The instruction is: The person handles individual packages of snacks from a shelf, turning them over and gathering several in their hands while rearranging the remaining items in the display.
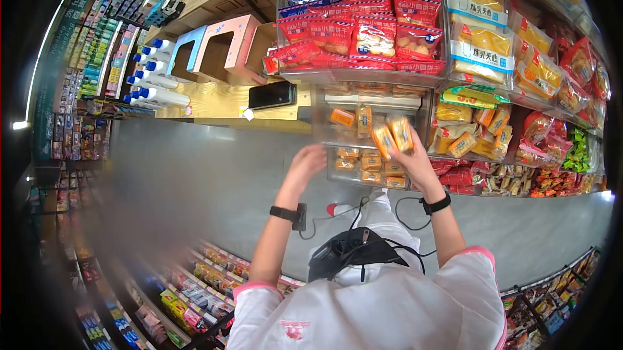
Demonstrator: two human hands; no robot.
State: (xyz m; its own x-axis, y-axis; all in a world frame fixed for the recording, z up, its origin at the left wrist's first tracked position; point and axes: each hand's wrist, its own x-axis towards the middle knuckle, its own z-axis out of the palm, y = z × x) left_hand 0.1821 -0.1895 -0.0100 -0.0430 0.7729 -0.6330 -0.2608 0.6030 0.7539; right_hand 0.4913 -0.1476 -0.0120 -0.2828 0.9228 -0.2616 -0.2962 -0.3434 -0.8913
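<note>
Two orange-and-cream wrapped packets [393, 137] are gripped in my right hand [415, 162], above the clear bins at the shelf front. My left hand [311, 159] is raised over the floor, just left of the lower clear bin [337, 178]; its fingers are bunched and blurred, and no object shows in them. Beneath the held packets, the upper clear bin [319, 131] has a few similar packets [342, 117] lying in it. Several more small orange packets [371, 177] fill the lower bin. Both wrists wear black bands.
Red biscuit bags [334, 35] fill a bin behind my hands, with bagged bread [481, 51] to its right. On the wooden shelf [214, 105] are a black phone [272, 95], cardboard boxes [227, 48] and white bottles [162, 97]. Shelves of goods [195, 278] stand behind me.
</note>
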